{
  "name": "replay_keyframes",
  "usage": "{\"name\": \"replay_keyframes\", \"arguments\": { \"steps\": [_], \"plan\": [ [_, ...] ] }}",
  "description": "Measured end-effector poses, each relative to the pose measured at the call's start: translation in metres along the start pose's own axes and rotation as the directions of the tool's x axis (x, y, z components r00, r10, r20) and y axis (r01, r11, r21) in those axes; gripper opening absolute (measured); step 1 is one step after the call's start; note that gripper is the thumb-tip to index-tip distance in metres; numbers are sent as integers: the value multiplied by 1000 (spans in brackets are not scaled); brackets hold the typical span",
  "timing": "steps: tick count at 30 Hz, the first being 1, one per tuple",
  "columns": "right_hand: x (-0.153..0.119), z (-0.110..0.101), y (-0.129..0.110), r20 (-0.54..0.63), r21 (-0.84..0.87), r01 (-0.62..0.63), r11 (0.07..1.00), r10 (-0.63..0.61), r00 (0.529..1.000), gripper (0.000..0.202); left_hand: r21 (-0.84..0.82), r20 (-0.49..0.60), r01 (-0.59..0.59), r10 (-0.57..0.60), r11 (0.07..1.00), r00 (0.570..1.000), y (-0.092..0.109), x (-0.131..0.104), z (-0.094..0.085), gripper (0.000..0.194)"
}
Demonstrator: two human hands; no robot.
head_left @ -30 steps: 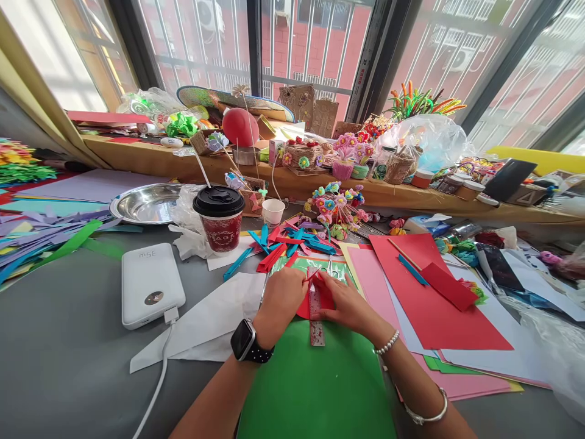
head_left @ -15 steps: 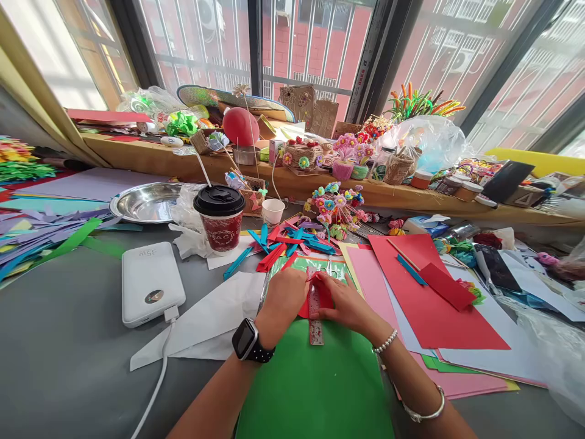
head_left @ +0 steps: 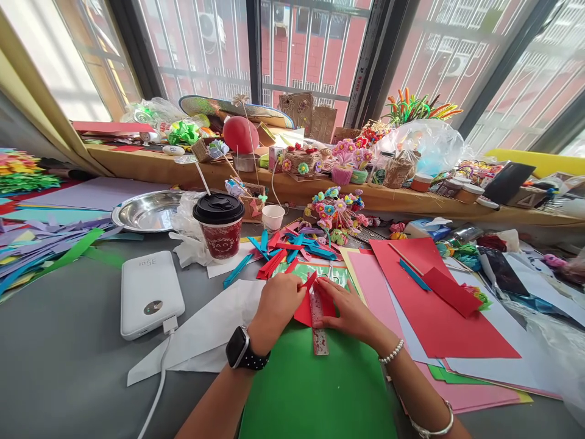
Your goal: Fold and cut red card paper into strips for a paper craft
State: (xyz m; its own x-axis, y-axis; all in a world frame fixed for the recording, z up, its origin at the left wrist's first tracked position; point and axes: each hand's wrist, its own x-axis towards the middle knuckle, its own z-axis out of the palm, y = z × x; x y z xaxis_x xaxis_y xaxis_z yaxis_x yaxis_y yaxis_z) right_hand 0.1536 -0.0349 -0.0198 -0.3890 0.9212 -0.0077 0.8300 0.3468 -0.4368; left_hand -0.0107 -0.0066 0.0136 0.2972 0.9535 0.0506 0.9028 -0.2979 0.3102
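Observation:
My left hand is closed, pinching a raised flap of red paper between thumb and fingers. A narrow patterned ruler lies upright across the red paper, its near end sticking out toward me. My right hand holds the ruler down from the right, thumb and fingertips pressed along it and on the paper. Beneath everything is a smooth green sheet. Just beyond my hands lies a heap of folded red and blue paper strips. My fingers hide parts of the paper and ruler.
To the left stand a lidded cup, a white power bank with a cable, and a metal bowl. Red sheets and other coloured papers are stacked on the right. Crochet flowers sit behind, below a crowded ledge.
My left hand has shifted slightly left, lifting the red flap away from the ruler. More red paper now shows left of the ruler. My right hand stays on the ruler, and the view has tilted slightly.

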Motion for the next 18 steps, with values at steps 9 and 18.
{"name": "replay_keyframes", "arguments": {
  "steps": [9, 18],
  "plan": [
    [-28, 5, -5, -65, -70, 8, 998, -13, 998, 91, -10, -20, 49, -49, 999, 999, -5, 1, 4, 23],
    [-34, -20, -3, -78, -247, 139, 959, -163, 984, 54, -27, -15, 79, -79, 997, 997, -8, 4, 7, 19]
  ]
}}
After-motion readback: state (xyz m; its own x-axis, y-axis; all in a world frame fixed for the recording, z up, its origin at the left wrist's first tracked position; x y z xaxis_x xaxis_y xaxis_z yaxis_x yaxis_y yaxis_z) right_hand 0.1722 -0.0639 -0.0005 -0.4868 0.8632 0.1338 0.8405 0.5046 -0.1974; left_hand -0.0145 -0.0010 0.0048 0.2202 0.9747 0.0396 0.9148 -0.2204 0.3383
